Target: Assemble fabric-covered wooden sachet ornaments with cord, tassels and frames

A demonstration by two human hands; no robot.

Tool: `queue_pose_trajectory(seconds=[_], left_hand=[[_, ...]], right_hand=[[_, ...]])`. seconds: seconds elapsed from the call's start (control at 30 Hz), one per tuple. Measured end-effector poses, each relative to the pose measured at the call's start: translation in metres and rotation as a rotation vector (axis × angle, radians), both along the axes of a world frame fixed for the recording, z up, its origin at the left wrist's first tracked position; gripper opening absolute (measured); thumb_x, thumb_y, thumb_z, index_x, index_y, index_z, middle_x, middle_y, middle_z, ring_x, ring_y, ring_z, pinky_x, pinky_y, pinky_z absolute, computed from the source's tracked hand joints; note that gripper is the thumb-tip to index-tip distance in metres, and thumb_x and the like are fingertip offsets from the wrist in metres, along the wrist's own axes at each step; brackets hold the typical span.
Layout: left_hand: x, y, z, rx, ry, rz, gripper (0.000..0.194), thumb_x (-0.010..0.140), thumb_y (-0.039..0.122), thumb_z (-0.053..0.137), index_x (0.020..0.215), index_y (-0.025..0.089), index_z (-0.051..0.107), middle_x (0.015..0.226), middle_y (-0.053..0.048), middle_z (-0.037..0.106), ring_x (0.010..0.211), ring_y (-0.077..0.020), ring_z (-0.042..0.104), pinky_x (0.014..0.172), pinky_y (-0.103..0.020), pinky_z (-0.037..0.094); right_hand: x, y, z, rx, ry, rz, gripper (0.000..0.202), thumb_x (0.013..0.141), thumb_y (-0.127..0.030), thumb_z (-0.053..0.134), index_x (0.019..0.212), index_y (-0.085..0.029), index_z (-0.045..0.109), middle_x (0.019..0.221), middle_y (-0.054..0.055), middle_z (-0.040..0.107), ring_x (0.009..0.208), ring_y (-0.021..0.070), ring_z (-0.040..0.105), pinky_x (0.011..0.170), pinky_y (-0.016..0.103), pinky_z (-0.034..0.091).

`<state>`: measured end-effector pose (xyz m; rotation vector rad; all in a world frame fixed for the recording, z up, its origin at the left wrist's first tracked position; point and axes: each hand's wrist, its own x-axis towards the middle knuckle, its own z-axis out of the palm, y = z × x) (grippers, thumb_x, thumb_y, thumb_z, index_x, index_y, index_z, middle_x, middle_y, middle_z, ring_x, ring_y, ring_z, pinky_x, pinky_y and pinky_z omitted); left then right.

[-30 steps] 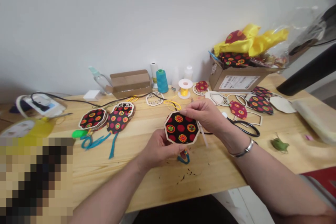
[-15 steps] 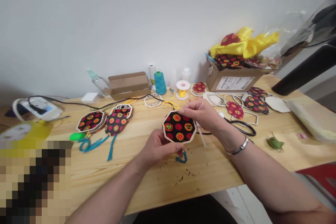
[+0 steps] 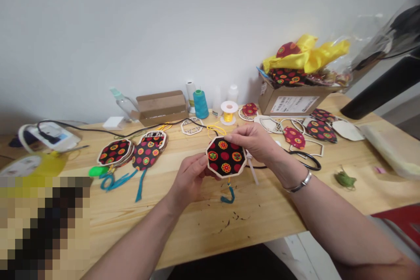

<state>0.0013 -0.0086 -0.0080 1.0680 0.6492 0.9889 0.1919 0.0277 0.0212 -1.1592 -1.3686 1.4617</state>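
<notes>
Between my hands, above the wooden table, is an octagonal ornament [image 3: 225, 156] with black floral fabric inside a pale wooden frame. My left hand [image 3: 193, 175] is closed on its left edge, thumb on the front and fingers hidden behind. My right hand [image 3: 251, 140] pinches the upper right rim. From the bottom hangs a short blue tassel [image 3: 227, 196] on a yellow cord. A yellow cord loop [image 3: 215, 130] shows at the top. Just right of the ornament a thin white stick [image 3: 253, 171] pokes out below my right hand; what it belongs to is hidden.
Finished-looking ornaments with blue tassels [image 3: 146, 152] lie in stacks at left. Behind stand a teal thread cone [image 3: 200, 104], a yellow cord spool [image 3: 229, 113] and a cardboard box [image 3: 288, 101] of fabric. Right are loose wooden frames, a black cable loop [image 3: 306, 160] and green thread [image 3: 345, 179].
My left hand has shifted from the ornament's lower edge to its left side, its thumb sliding up and left. The ornament has moved slightly right; my right hand keeps its pinch.
</notes>
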Motion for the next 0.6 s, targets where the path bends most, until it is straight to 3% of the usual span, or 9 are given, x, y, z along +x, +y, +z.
queue_pose_trajectory(seconds=[0.17,0.6], left_hand=[[-0.003,0.003,0.011,-0.075,0.097,0.038,0.03,0.077,0.031,0.065,0.102,0.014,0.068,0.08,-0.006,0.067,0.068,-0.0168,0.062,0.055,-0.027,0.054],[-0.002,0.006,0.012,-0.117,0.208,-0.023,0.036,0.073,0.032,0.07,0.102,0.012,0.066,0.071,-0.006,0.069,0.06,-0.0167,0.064,0.05,-0.026,0.055]], right_hand=[[0.001,0.0,0.002,0.01,-0.013,0.023,0.034,0.066,-0.045,0.07,0.055,-0.014,0.06,0.047,-0.005,0.051,0.041,0.0046,0.039,0.04,0.019,0.029],[0.001,0.003,-0.003,0.001,-0.007,0.035,0.034,0.067,-0.044,0.07,0.056,-0.014,0.06,0.048,-0.004,0.053,0.041,0.0047,0.041,0.04,0.018,0.029]])
